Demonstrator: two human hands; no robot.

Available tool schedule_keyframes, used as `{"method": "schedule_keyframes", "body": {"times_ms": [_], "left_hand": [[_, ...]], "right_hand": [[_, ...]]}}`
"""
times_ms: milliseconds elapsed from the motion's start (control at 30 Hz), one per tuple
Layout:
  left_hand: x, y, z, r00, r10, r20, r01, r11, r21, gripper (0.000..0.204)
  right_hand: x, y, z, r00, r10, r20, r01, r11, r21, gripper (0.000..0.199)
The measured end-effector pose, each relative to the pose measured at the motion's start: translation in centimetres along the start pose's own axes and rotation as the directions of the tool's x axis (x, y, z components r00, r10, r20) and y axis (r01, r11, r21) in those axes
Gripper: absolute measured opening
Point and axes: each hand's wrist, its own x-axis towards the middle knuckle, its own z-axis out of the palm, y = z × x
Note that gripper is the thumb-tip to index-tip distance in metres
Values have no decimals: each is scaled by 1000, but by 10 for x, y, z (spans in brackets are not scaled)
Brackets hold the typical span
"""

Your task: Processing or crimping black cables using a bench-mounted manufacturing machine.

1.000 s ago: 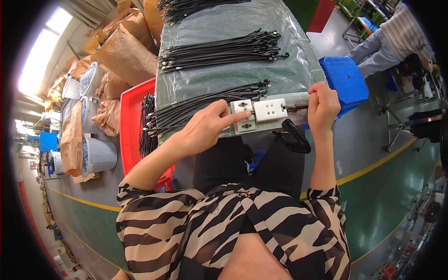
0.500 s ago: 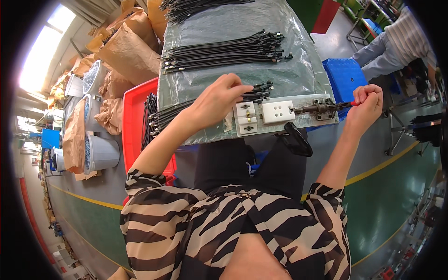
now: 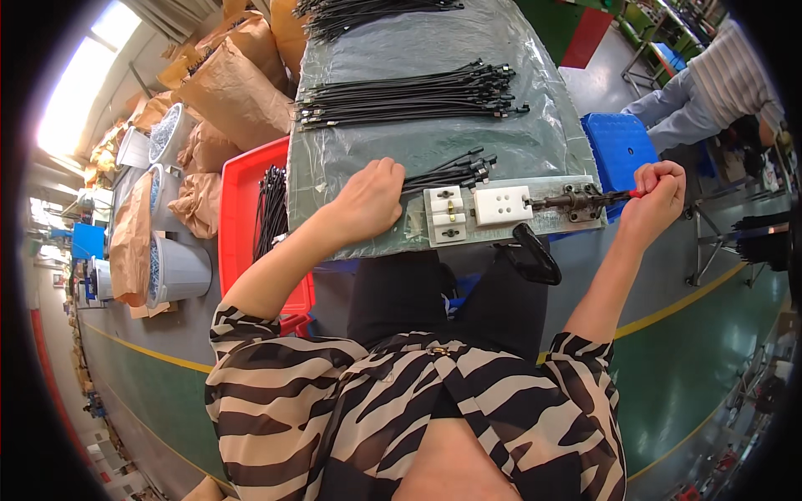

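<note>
My left hand [image 3: 373,200] is closed round a small bunch of thin black cables [image 3: 447,173] with small fittings at their ends. The bunch sticks out to the right of my fist, just behind the fixture; its other end is hidden by my hand and forearm. My right hand [image 3: 657,194] grips the red handle [image 3: 637,194] of a metal toggle clamp [image 3: 578,202]. The clamp's rod reaches a white block with several holes [image 3: 503,205]. Left of that, apart from it, stands a slotted white holder [image 3: 446,215] with a brass-coloured piece in its middle.
A larger pile of black cables [image 3: 409,96] lies across the plastic-covered table [image 3: 368,150], with another pile [image 3: 376,15] at the far edge. A red tray [image 3: 234,200] with cables stands left, a blue stool [image 3: 620,142] right. A black loop handle [image 3: 535,255] hangs at the front edge.
My left hand has moved left and slightly nearer, away from the slotted holder, and now grips the cable bunch. My right hand stays on the red handle.
</note>
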Motion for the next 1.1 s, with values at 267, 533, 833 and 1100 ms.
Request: {"method": "schedule_keyframes", "body": {"times_ms": [267, 533, 833, 1100], "left_hand": [[-126, -74, -36, 888, -427, -168, 397, 899, -187, 17], [-333, -248, -24, 573, -742, -350, 760, 640, -114, 21], [-341, -423, 58, 499, -817, -290, 839, 539, -73, 60], [-123, -268, -53, 691, -348, -634, 147, 926, -348, 12]], "right_hand": [[-67, -11, 21, 1000, 2, 20, -1, 998, -67, 10], [-106, -21, 73, 999, -45, 11, 45, 999, -30, 13], [-141, -9, 114, 1000, -6, -23, 4, 997, -81, 13], [-87, 13, 114, 999, -14, -36, 12, 999, -48, 15]]}}
